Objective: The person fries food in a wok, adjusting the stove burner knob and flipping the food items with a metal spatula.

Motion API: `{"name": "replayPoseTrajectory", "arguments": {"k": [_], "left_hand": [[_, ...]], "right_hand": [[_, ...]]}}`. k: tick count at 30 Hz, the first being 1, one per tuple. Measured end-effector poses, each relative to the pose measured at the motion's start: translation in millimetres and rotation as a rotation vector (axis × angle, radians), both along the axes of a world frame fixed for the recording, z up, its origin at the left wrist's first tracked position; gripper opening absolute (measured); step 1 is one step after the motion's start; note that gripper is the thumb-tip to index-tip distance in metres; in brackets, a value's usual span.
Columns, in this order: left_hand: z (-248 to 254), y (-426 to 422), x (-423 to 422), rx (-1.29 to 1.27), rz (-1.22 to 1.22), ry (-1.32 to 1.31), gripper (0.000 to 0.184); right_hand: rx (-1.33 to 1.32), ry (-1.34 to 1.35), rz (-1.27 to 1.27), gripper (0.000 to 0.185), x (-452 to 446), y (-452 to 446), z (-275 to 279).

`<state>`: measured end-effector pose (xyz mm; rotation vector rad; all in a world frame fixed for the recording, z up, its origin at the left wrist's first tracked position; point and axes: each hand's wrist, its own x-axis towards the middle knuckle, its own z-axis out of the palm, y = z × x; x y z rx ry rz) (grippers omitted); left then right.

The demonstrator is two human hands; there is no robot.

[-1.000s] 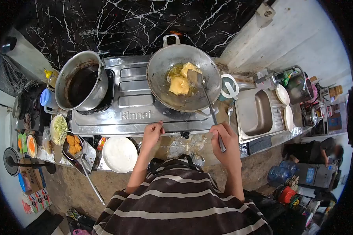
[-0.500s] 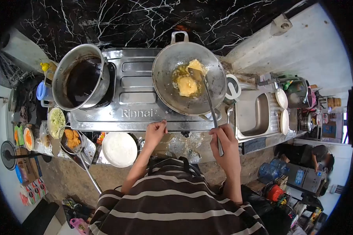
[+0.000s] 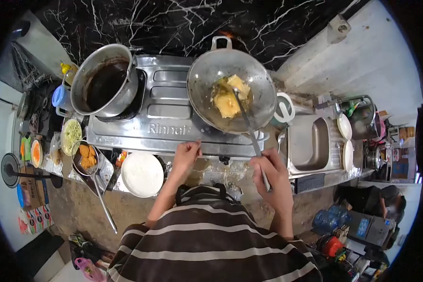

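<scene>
My right hand (image 3: 273, 176) is wrapped round the handle of a metal spatula (image 3: 254, 136), which slants up into the wok (image 3: 202, 80). The spatula's head is among two yellow fried pieces (image 3: 227, 104) in oil, partly hidden by them. In front of the stove (image 3: 127, 131), near its front edge, my left hand (image 3: 186, 155) is closed with its fingers curled; nothing shows in it.
A large pot (image 3: 127, 96) with dark contents stands left on the stove. Along the left front are a white plate (image 3: 142, 175), a strainer (image 3: 88, 160) of fried pieces and shredded greens (image 3: 72, 136). Right is a sink (image 3: 312, 145); a person (image 3: 385, 199) is far right.
The spatula's head has moved left and down from the upper piece to between the pieces, which now lie closer together. My left hand stays closed near the stove's front edge.
</scene>
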<state>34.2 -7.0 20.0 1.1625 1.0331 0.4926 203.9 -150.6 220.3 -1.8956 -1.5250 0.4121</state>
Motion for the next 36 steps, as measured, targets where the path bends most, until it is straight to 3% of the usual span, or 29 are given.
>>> {"name": "replayPoseTrajectory", "arguments": {"k": [12,17,22,36], "left_hand": [[-12.4,7.0,1.6,0.107,-0.027,0.018,0.05],[-7.7,7.3,-0.2,0.042,-0.043,0.017,0.051],[-11.3,7.3,0.5,0.053,-0.035,0.017,0.05],[-8.6,8.7,-1.5,0.088,-0.072,-0.001,0.048]], "right_hand": [[0.155,0.065,0.111,0.016,21.4,-2.6,-21.8],[0.186,0.057,0.123,0.015,22.4,-8.1,-19.1],[0.068,0.086,0.094,0.014,24.8,-12.6,-11.6],[0.087,0.028,0.102,0.02,17.4,-10.2,-7.6]]}}
